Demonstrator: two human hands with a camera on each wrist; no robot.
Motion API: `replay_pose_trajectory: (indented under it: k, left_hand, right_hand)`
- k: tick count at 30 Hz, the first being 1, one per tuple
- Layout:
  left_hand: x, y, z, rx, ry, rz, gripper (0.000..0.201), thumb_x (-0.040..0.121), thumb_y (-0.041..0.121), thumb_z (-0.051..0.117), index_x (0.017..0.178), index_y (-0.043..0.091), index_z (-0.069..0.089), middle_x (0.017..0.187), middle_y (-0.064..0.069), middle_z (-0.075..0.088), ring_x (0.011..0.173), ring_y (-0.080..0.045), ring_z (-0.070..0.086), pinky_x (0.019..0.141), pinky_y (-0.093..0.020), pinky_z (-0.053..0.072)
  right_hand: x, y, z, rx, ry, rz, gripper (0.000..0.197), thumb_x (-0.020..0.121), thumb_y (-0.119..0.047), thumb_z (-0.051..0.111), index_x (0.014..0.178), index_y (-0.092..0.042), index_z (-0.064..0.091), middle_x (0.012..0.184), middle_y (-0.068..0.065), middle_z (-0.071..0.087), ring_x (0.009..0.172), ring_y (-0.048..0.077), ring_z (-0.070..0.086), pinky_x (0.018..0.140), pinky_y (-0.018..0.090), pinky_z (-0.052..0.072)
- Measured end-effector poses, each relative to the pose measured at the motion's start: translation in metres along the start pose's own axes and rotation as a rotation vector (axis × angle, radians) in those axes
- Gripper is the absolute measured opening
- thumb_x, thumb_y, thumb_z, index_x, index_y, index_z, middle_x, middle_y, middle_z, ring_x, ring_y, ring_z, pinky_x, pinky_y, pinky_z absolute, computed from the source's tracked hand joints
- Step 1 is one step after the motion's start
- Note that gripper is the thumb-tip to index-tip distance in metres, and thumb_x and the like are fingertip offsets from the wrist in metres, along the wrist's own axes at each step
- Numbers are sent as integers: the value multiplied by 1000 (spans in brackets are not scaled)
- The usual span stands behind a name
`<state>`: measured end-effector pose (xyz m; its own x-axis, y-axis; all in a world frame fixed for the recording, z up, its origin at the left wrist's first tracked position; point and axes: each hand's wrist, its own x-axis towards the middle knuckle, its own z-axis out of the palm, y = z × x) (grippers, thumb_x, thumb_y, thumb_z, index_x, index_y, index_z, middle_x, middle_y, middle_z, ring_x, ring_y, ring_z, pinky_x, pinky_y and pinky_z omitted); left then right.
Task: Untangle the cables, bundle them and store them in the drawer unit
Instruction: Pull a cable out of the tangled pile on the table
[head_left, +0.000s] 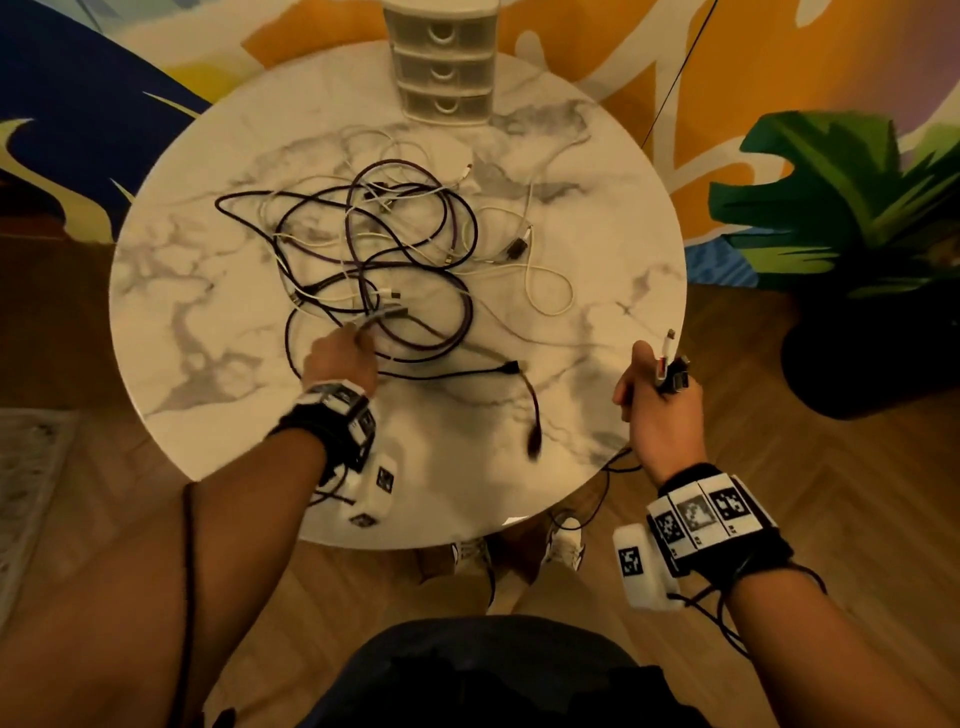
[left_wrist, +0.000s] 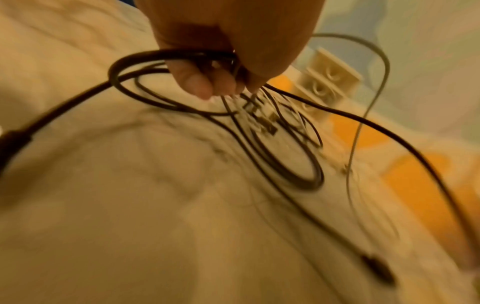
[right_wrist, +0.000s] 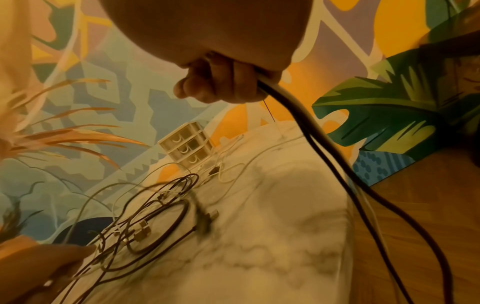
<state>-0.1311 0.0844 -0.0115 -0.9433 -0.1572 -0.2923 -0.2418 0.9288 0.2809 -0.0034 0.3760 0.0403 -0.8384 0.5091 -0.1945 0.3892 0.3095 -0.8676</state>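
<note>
Your left hand (head_left: 340, 358) grips strands of the knotted dark-and-white cable pile (head_left: 374, 249); your right hand (head_left: 652, 395) clutches gathered plug ends (head_left: 670, 364). Pulling apart hard could tighten knots.

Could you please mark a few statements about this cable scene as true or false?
1. The left hand grips strands in the cable tangle. True.
2. The right hand is empty. False: it holds cable ends.
3. All three drawers of the drawer unit are closed. True.
4. The tangle lies on the floor. False: it lies on the marble table.
5. The unit stands at the table's far edge. True.
</note>
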Motion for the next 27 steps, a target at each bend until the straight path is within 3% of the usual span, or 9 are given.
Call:
replay_pose_trajectory:
  k: [2, 3, 6, 9, 13, 17, 20, 24, 27]
  left_hand:
    - [12, -6, -9, -48, 42, -121, 39, 97, 40, 39, 106, 10, 62, 110, -22, 63, 100, -41, 58, 77, -40, 45]
    - [12, -6, -10, -41, 57, -98, 39, 96, 41, 39, 105, 11, 62, 109, -21, 63, 99, -40, 58, 77, -40, 46]
    - [-6, -4, -1, 31, -16, 126, 39, 96, 43, 39, 102, 11, 61, 103, -20, 64, 93, -38, 59, 73, -39, 46]
    - [-23, -6, 9, -3, -119, 275, 44, 99, 44, 32, 108, 10, 58, 109, -18, 60, 101, -36, 56, 83, -39, 44]
    - [-29, 4, -15, -208, 187, 277, 32, 100, 27, 37, 109, 3, 58, 109, -20, 53, 98, -36, 53, 83, -41, 42]
    - [-22, 23, -46, -574, 206, 199, 40, 101, 32, 33, 81, 9, 61, 73, -8, 62, 67, -21, 56, 66, -32, 40]
    - [-22, 30, -61, -667, 110, 272, 37, 99, 29, 38, 78, 12, 63, 63, -2, 60, 57, -11, 53, 59, -28, 38]
    - [-26, 32, -66, -575, 82, 287, 19, 95, 23, 45, 89, 14, 62, 73, -3, 63, 66, -11, 55, 66, -28, 43]
    - [-31, 33, -64, -398, 286, 216, 20, 92, 21, 52, 111, 14, 56, 110, -6, 58, 91, -21, 56, 77, -30, 43]
  right_hand:
    - [1, -2, -3, 8, 35, -2, 61, 98, -48, 34, 49, -15, 52, 49, 3, 49, 48, 17, 47, 55, 29, 37]
    - [1, -3, -3, 6, 43, -2, 61, 98, -48, 34, 50, -15, 52, 50, 3, 49, 49, 18, 47, 56, 29, 37]
    - [4, -6, 2, 23, 43, 0, 61, 99, -47, 33, 50, -16, 51, 51, 3, 49, 50, 19, 47, 57, 30, 38]
    - [6, -7, 9, 54, 36, 4, 60, 99, -45, 35, 49, -16, 50, 52, 4, 50, 51, 19, 47, 59, 34, 40]
    - [7, -7, 18, 70, 16, -9, 60, 98, -45, 37, 49, -15, 51, 52, 5, 50, 49, 18, 46, 57, 33, 40]
    - [10, -5, 27, -123, -231, 34, 63, 97, -47, 36, 51, -13, 61, 50, 6, 58, 52, 24, 57, 62, 33, 45]
    - [21, 16, 34, -401, -516, 152, 53, 97, -37, 39, 62, -13, 70, 56, 4, 67, 60, 21, 65, 69, 33, 49]
    - [39, 41, 28, -573, -540, 258, 32, 91, -31, 45, 83, -9, 67, 80, 12, 72, 73, 31, 67, 73, 41, 56]
    - [47, 38, 20, -604, -416, 222, 30, 91, -33, 44, 95, -11, 64, 83, 15, 68, 75, 32, 64, 75, 42, 55]
